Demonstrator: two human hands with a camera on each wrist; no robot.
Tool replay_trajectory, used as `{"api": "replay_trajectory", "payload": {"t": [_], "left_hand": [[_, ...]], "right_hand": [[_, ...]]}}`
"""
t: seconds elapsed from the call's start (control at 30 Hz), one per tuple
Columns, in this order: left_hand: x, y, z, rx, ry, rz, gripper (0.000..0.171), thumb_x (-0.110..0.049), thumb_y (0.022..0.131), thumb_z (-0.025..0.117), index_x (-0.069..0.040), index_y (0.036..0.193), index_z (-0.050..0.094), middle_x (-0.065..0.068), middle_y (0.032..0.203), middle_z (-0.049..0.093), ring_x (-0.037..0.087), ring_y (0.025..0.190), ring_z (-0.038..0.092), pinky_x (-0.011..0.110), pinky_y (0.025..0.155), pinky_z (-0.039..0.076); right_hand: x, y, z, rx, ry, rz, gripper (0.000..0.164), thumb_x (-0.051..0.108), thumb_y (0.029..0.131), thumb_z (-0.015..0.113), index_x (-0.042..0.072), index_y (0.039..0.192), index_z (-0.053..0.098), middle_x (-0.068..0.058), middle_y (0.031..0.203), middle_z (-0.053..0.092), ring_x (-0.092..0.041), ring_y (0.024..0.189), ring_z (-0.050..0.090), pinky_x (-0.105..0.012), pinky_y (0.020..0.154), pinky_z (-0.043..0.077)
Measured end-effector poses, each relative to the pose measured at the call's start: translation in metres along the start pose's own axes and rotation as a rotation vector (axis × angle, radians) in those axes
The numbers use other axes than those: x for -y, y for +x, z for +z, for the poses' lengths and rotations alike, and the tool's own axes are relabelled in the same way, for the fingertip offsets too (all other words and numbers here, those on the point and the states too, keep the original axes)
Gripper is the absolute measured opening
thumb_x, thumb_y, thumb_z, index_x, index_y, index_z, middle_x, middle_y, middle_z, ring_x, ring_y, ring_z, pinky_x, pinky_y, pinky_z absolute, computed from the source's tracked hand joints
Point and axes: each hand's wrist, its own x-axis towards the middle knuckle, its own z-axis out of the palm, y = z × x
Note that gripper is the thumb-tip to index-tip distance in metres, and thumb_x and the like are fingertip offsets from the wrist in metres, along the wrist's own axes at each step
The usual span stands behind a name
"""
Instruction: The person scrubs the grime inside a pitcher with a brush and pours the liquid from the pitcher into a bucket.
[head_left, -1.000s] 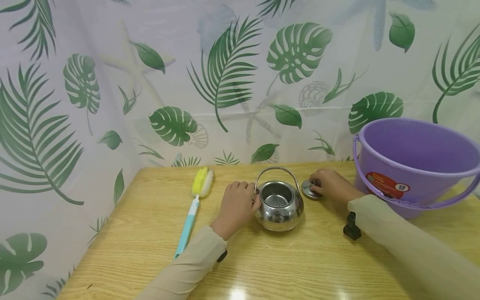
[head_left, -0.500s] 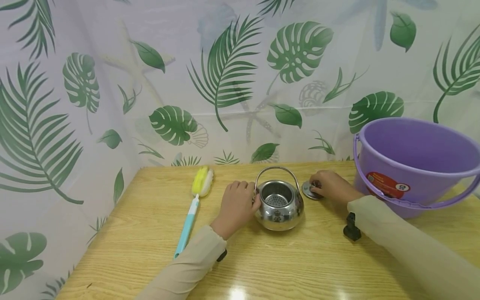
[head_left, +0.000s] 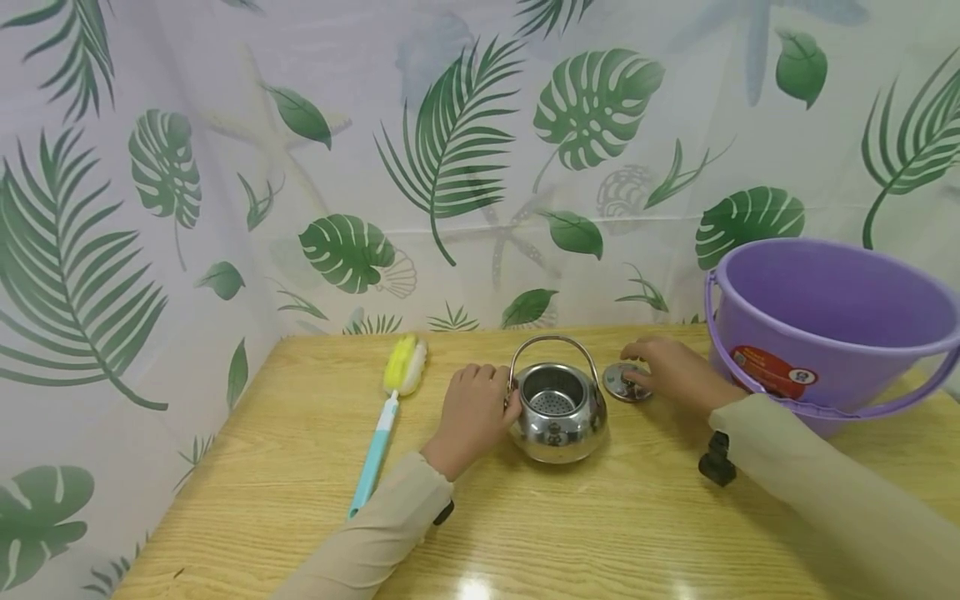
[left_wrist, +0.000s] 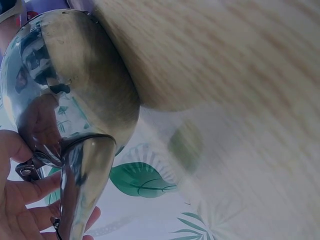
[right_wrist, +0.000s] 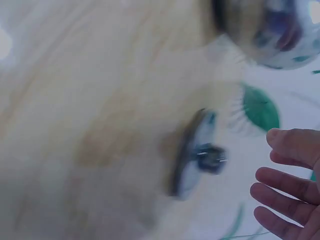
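A shiny steel teapot (head_left: 561, 437) stands on the wooden table with its hoop handle (head_left: 557, 337) raised. Its mouth is uncovered, and a perforated strainer (head_left: 553, 403) shows inside. My left hand (head_left: 471, 417) holds the pot's left side; in the left wrist view its fingers reach behind the spout (left_wrist: 87, 175), with the thumb by the handle's hinge. The round metal lid (head_left: 619, 383) lies knob up, right of the pot. Over it is my right hand (head_left: 675, 375), and the right wrist view shows its fingers (right_wrist: 285, 185) spread and apart from the knob (right_wrist: 212, 159).
A purple bucket (head_left: 892, 383) with its handle down stands at the right, close to my right forearm. On the left lies a sponge brush (head_left: 382, 433) with a yellow-and-white head and blue handle. A leaf-print curtain (head_left: 465, 167) hangs behind the table.
My right hand has let go of the lid's knob and shifted slightly right, its fingers opening. The lid stays on the table. My left hand and the teapot have not moved.
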Motion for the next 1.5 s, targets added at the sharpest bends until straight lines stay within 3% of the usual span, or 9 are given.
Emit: {"api": "replay_trajectory", "payload": {"t": [0.37,0.57,0.73,1.1,1.33,1.5], "left_hand": [[-0.001,0.000,0.001,0.010,-0.013,-0.009,0.022,-0.030,0.090,0.054,-0.010,0.094,0.063,0.005,0.088,0.067,0.024,0.087,0.062,0.036,0.080,0.049],[0.000,0.000,0.001,0.013,-0.007,-0.009,0.023,-0.031,0.091,0.053,-0.010,0.096,0.063,0.005,0.089,0.067,0.024,0.088,0.062,0.036,0.081,0.049],[0.000,0.000,0.002,-0.008,0.015,0.004,0.023,-0.031,0.090,0.055,-0.010,0.095,0.064,0.005,0.088,0.067,0.023,0.086,0.062,0.035,0.079,0.050],[0.001,-0.001,0.004,-0.025,0.044,0.022,0.023,-0.031,0.090,0.055,-0.011,0.095,0.064,0.004,0.087,0.067,0.022,0.084,0.062,0.035,0.078,0.050],[0.001,0.000,0.004,-0.028,0.050,0.023,0.024,-0.032,0.091,0.054,-0.011,0.095,0.064,0.004,0.088,0.067,0.022,0.085,0.062,0.035,0.078,0.050],[0.001,0.000,0.003,-0.029,0.035,0.017,0.023,-0.031,0.091,0.055,-0.011,0.094,0.064,0.004,0.087,0.067,0.023,0.085,0.062,0.035,0.078,0.050]], "right_hand": [[0.042,-0.007,-0.039,-0.105,-0.038,-0.133,0.025,0.012,0.079,0.073,0.003,0.102,0.068,-0.014,0.102,0.068,-0.032,0.095,0.065,-0.044,0.081,0.053],[0.070,-0.008,-0.044,-0.134,-0.007,-0.290,0.024,0.010,0.075,0.076,0.004,0.097,0.069,-0.009,0.094,0.070,-0.025,0.087,0.067,-0.039,0.076,0.054],[0.083,-0.008,-0.034,-0.057,0.019,-0.389,0.025,0.011,0.074,0.077,0.005,0.097,0.069,-0.006,0.093,0.069,-0.020,0.084,0.066,-0.033,0.073,0.054],[0.096,-0.001,-0.019,0.154,0.072,-0.454,0.032,0.016,0.075,0.077,0.003,0.103,0.066,-0.005,0.093,0.067,-0.011,0.080,0.062,-0.025,0.070,0.052],[0.098,0.002,-0.015,0.246,0.039,-0.426,0.042,0.025,0.075,0.078,0.003,0.108,0.065,-0.004,0.096,0.067,-0.011,0.083,0.062,-0.026,0.071,0.052],[0.098,0.004,-0.012,0.260,0.044,-0.439,0.045,0.026,0.074,0.078,0.001,0.108,0.064,-0.004,0.095,0.068,-0.008,0.081,0.062,-0.023,0.070,0.052]]}}
